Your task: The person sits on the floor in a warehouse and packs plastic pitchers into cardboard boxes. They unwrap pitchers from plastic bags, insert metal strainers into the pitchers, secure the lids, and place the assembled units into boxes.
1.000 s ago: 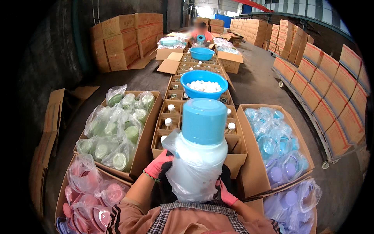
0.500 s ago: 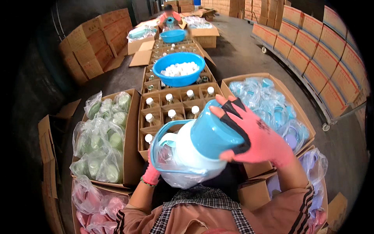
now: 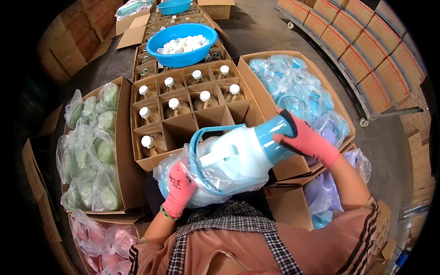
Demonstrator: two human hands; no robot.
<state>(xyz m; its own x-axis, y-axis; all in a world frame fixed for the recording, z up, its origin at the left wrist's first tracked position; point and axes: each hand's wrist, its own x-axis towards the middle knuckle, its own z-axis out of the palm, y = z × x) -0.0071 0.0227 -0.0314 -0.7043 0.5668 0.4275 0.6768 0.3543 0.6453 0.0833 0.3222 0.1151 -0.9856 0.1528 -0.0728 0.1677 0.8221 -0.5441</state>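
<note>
A white and blue thermos jug (image 3: pixel 250 149) with a large blue hoop handle lies tilted across my lap, its blue end up to the right. My right hand (image 3: pixel 308 139), in a pink and black glove, is closed around that blue end. A clear plastic bag (image 3: pixel 229 185) bunches around the jug's left part. My gloved left hand (image 3: pixel 178 187) is closed on the bagged left end, by the handle; part of its fingers is hidden. Just beyond the jug stands a divided carton (image 3: pixel 187 120) of glass bottles with white caps (image 3: pixel 174 104).
A blue basin (image 3: pixel 181 59) of white caps sits beyond the carton. Bagged green pieces (image 3: pixel 107 158) and pink pieces (image 3: pixel 123 243) fill boxes on my left. Blue pieces (image 3: pixel 293 103) and purple pieces (image 3: pixel 316 192) fill boxes on my right. A cart (image 3: pixel 339 68) with stacked cartons stands far right.
The jug has tipped toward horizontal, its blue end swinging right and down with my right hand. My left hand now shows over the bag. The view has tilted down.
</note>
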